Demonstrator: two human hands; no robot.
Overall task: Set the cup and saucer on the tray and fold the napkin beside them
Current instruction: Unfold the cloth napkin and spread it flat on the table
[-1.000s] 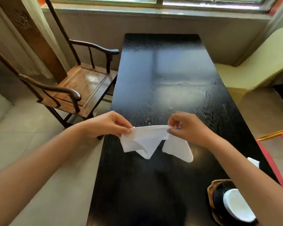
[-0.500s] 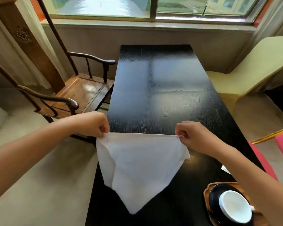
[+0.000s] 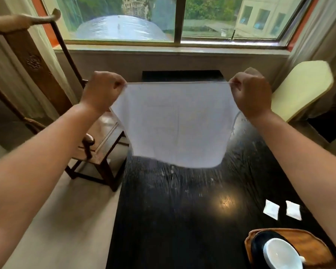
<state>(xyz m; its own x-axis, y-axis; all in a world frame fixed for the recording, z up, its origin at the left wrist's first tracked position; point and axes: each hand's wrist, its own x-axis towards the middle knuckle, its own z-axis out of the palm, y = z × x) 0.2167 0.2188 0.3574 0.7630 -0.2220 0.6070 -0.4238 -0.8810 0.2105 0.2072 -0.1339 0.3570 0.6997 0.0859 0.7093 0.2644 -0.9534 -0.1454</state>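
A white napkin (image 3: 176,125) hangs spread flat in the air above the black table (image 3: 163,220). My left hand (image 3: 103,90) pinches its top left corner and my right hand (image 3: 252,92) pinches its top right corner, pulling the top edge taut. At the bottom right a white cup (image 3: 280,253) sits on a dark saucer (image 3: 257,243), which rests on a brown wooden tray (image 3: 306,241).
Two small white packets (image 3: 271,209) (image 3: 293,210) lie on the table beyond the tray. A wooden armchair (image 3: 97,140) stands left of the table, a pale yellow chair (image 3: 299,88) to the right. A window and sill are behind the table's far end.
The napkin went from bunched between my hands to fully spread. Both hands moved apart and rose, lifting it off the table. The head view tilted up.
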